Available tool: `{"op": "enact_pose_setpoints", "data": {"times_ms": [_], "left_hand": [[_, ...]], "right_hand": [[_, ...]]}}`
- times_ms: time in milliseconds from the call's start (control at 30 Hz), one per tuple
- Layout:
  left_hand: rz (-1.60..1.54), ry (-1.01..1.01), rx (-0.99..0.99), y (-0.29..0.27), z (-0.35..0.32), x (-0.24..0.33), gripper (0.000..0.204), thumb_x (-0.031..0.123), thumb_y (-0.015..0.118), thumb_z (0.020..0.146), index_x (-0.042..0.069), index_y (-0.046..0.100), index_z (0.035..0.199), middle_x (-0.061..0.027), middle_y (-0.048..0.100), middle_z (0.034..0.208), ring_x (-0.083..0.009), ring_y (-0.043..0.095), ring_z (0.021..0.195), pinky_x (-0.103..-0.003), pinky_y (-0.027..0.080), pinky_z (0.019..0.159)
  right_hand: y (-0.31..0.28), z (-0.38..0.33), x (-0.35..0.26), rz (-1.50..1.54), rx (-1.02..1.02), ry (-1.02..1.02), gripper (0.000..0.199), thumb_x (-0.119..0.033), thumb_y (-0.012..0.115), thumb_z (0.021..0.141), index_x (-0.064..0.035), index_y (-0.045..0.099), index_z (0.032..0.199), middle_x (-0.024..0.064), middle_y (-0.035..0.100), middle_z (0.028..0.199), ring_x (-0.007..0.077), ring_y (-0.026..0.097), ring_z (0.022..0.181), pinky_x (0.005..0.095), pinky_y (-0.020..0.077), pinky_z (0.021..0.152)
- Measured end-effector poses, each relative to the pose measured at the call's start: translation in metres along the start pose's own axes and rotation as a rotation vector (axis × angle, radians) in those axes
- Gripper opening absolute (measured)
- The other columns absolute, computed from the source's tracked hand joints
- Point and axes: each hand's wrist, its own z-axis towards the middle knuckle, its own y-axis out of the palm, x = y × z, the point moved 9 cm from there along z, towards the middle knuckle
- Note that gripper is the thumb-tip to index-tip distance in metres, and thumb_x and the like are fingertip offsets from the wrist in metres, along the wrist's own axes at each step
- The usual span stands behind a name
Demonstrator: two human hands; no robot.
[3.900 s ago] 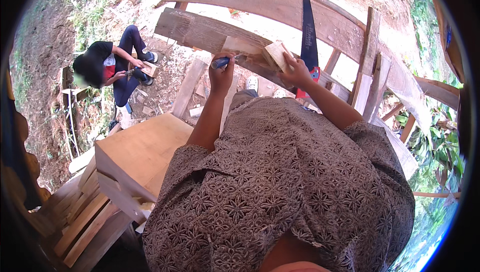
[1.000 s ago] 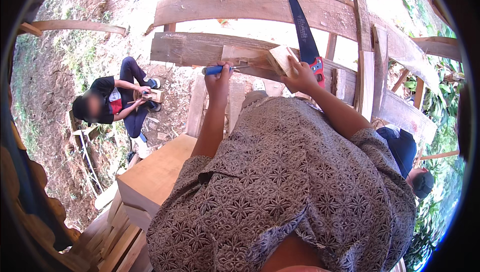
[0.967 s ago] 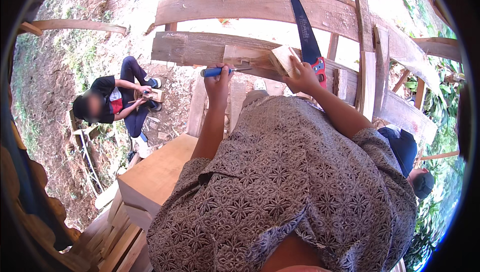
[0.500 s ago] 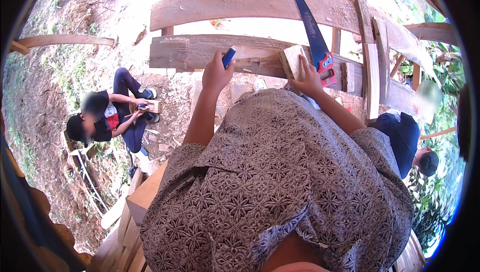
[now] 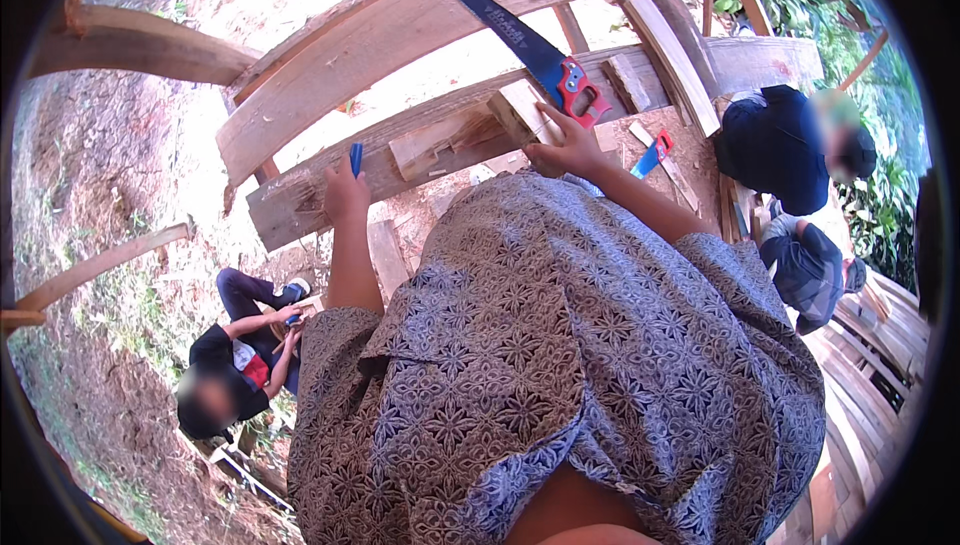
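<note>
My left hand [image 5: 347, 197] is closed around a blue handle [image 5: 356, 159], whose upper end sticks out above the fist; the rest of it is hidden. It is held near the close edge of a wooden plank [image 5: 285, 215]. My right hand [image 5: 570, 148] grips a pale wooden block [image 5: 522, 110] at its near right side, fingers resting on its top. Beside that block, a flatter piece of wood [image 5: 420, 152] with a notch lies on the plank. Just beyond my right hand rests a handsaw [image 5: 510, 33] with a dark blue blade and a red handle.
Another wide plank [image 5: 400, 55] runs behind, with upright boards [image 5: 665, 55] at the right. A smaller saw [image 5: 654, 155] lies lower right. One person [image 5: 225, 375] sits at left holding something blue; two others [image 5: 775, 150] [image 5: 808, 265] are at right, near stacked boards [image 5: 860, 375].
The whole view has turned and shifted, tilting the planks. My left hand is now farther from the right one, still holding the blue handle. My right hand stays on the block.
</note>
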Motion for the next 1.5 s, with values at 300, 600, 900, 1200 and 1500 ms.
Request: {"op": "enact_pose_setpoints", "data": {"times_ms": [300,600,900,1200,1500], "left_hand": [[-0.036,0.071,0.05,0.015,-0.009,-0.008,0.054,0.021,0.067,0.092,0.011,0.048,0.142,-0.0205,0.056,0.13,-0.0439,0.066,0.108,-0.056,0.055,0.088],[-0.221,0.136,-0.104,-0.006,-0.035,0.029,0.03,0.027,0.073,0.082,0.001,0.063,0.094,-0.021,0.068,0.087,-0.0407,0.068,0.08,-0.052,0.053,0.075],[-0.047,0.525,0.039,-0.006,-0.059,0.094,0.086,0.04,0.088,0.076,0.019,0.048,0.149,-0.0149,0.041,0.156,-0.0384,0.071,0.102,-0.049,0.06,0.074],[-0.023,0.478,-0.086,0.017,-0.033,0.091,0.081,0.042,0.085,0.079,0.017,0.049,0.147,-0.0158,0.048,0.148,-0.0391,0.071,0.1,-0.047,0.061,0.075],[-0.225,0.044,-0.094,0.036,-0.029,0.05,0.085,0.05,0.093,0.064,0.004,0.06,0.128,-0.022,0.056,0.127,-0.0379,0.065,0.112,-0.048,0.054,0.092]], "right_hand": [[-0.121,-0.068,0.068,-0.014,0.691,0.003,0.09,-0.037,0.088,0.075,-0.0044,0.051,0.15,0.0229,0.06,0.134,0.0343,0.061,0.127,0.0428,0.0472,0.106],[-0.219,-0.008,0.107,-0.783,0.615,0.336,0.075,-0.056,0.078,0.078,-0.0361,0.056,0.147,0.0112,0.046,0.155,0.0384,0.039,0.146,0.0643,0.0326,0.112],[-0.099,-0.003,0.036,-0.591,0.584,-0.22,0.036,-0.028,0.08,0.083,-0.0188,0.075,0.117,0.011,0.067,0.122,0.0347,0.058,0.122,0.0488,0.0455,0.104],[-0.044,-0.004,0.044,-0.643,0.408,-0.104,0.048,-0.024,0.078,0.081,-0.0222,0.067,0.128,0.0044,0.065,0.125,0.0357,0.056,0.123,0.0512,0.0469,0.102],[-0.038,0.014,0.052,-0.715,0.336,0.055,0.049,-0.025,0.078,0.082,-0.0222,0.062,0.128,0.0044,0.065,0.124,0.038,0.056,0.123,0.0532,0.0478,0.101]]}}
